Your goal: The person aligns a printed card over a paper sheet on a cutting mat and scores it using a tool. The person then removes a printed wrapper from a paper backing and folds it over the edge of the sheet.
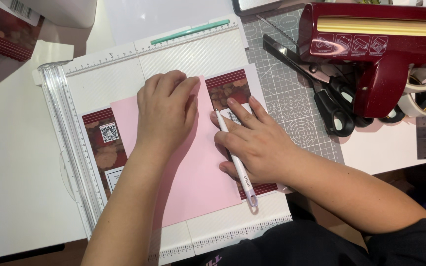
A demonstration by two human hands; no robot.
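Much of the pink sheet [193,172] is covered by the left hand [166,111], pressed flat with fingers together, and by the right hand [252,143], which is closed around a white stylus [236,160] whose tip appears to be set on the sheet's right edge. The patterned card [105,148] beneath is seen only at both sides, and the scoring board [124,69] under it is cut off at the bottom. Open table [11,162] lies to the left, while scissors [321,83] and a red dispenser [375,44] crowd the right.
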